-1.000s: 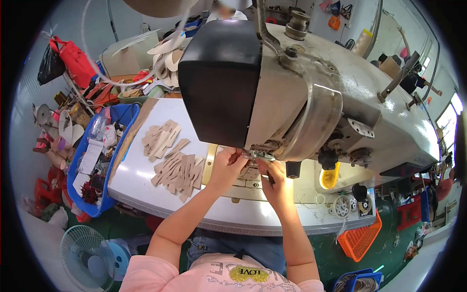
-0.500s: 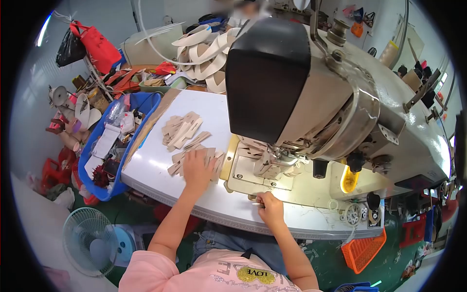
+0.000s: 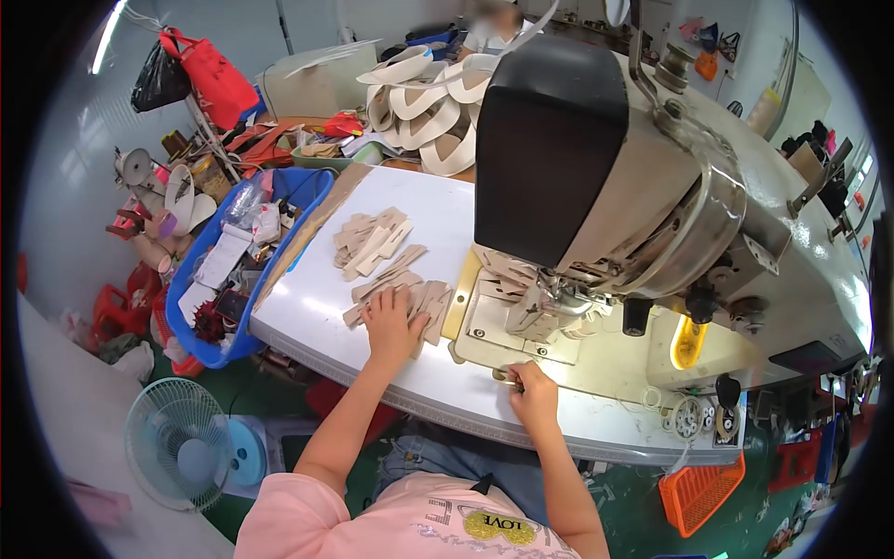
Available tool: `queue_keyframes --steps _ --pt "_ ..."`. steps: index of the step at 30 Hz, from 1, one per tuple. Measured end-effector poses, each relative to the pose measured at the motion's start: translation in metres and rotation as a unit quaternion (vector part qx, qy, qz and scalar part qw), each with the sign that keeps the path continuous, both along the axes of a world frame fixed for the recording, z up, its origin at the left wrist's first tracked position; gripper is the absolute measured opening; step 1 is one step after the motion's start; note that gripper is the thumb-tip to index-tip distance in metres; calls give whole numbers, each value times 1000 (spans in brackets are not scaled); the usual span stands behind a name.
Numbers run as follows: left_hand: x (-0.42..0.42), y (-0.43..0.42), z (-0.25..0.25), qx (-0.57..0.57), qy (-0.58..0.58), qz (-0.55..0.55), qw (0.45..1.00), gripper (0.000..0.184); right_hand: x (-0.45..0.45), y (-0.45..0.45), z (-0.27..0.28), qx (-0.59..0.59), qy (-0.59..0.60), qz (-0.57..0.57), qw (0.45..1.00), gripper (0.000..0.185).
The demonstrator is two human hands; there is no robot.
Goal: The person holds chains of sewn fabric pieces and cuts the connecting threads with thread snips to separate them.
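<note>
My left hand lies with spread fingers on the nearer pile of beige cut pieces, on the white table. Behind it is a second pile of such pieces. My right hand is closed at the front edge of the sewing machine's metal plate, with a small thin metallic item between its fingers; what it is cannot be made out. The machine's head stands above the plate, and more beige pieces lie around its needle area.
A blue bin of odds and ends stands at the table's left. White curved pieces are heaped behind. A fan is at lower left, an orange basket at lower right. Beyond the machine is another person.
Both hands have left the needle area; my left went to the nearer pile and opened, my right came down to the plate's front edge. The view has shifted leftward.
</note>
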State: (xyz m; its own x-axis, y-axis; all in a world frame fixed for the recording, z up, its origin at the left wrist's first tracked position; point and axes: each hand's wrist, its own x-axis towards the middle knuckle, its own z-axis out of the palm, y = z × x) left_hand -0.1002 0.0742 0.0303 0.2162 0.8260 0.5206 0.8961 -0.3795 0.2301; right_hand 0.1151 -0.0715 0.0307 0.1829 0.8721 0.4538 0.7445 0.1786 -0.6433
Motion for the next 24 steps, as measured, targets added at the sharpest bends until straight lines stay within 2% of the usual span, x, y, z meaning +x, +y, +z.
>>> queue_keyframes --steps 3,6,9,12,18,21,24 --pt "-8 3 6 -33 -43 1 999 44 0 -1 2 -8 1 1 1000 25" --pt "-18 10 8 -13 -89 15 996 37 1 -1 1 -7 2 2 1000 26" --pt "-21 13 2 -19 -80 -41 996 35 1 0 0 -6 5 3 1000 26" --pt "-7 0 20 -22 -47 -72 996 36 0 0 -1 4 8 0 1000 26" --pt "14 6 16 -23 9 -67 997 28 1 -1 -2 6 1 -2 1000 27" --pt "24 14 -5 -44 -38 -152 987 21 1 0 0 6 3 1 1000 27" --pt "24 11 7 -120 -97 -153 976 17 0 -1 -2 5 0 2 1000 26"
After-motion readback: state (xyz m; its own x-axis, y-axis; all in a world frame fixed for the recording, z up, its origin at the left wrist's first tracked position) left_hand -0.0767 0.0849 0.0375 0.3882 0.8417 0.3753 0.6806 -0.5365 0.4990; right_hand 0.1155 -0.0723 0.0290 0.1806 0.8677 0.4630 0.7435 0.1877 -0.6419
